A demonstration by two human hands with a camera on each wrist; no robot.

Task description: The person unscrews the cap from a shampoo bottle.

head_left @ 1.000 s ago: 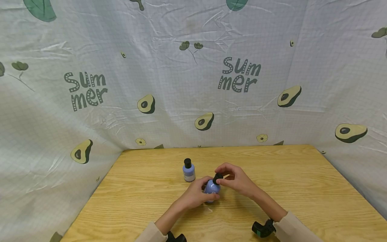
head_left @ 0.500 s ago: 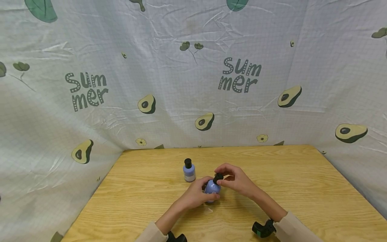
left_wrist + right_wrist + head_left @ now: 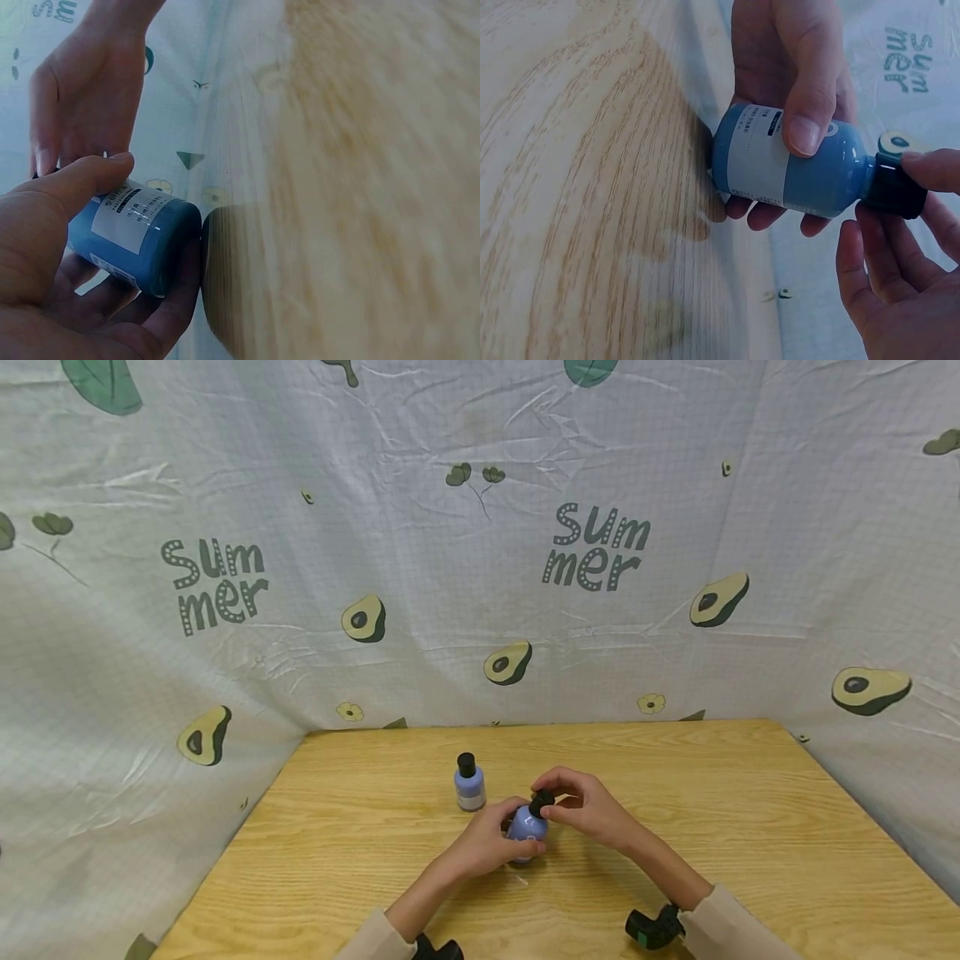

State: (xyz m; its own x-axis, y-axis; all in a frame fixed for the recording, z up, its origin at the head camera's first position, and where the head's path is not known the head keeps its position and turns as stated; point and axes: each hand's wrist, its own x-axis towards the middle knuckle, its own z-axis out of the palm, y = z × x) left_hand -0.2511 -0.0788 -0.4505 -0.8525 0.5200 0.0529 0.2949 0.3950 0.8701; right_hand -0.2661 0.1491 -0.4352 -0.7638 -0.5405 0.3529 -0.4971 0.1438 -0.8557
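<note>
My left hand (image 3: 483,843) is wrapped around the body of a blue bottle (image 3: 528,824), thumb on the near side and fingers behind. With my right hand (image 3: 590,810) I pinch its black cap (image 3: 541,803) between thumb and fingers. The bottle leans to the right, cap end up, low over the table. In the right wrist view a short neck shows between the cap (image 3: 893,187) and the bottle's shoulder, and a white label (image 3: 756,154) wraps the body. From the left wrist, the bottle's base (image 3: 180,244) faces the tabletop, while the cap is mostly hidden behind my thumb.
A second blue bottle (image 3: 470,787) with a black cap stands upright just behind and left of my hands. The wooden table (image 3: 345,852) ends at a white printed curtain (image 3: 420,577) at the back and sides. Dark wrist mounts (image 3: 654,928) sit at both cuffs.
The fingers of my right hand have shifted very slightly at the cap. My left hand and both bottles stay in place.
</note>
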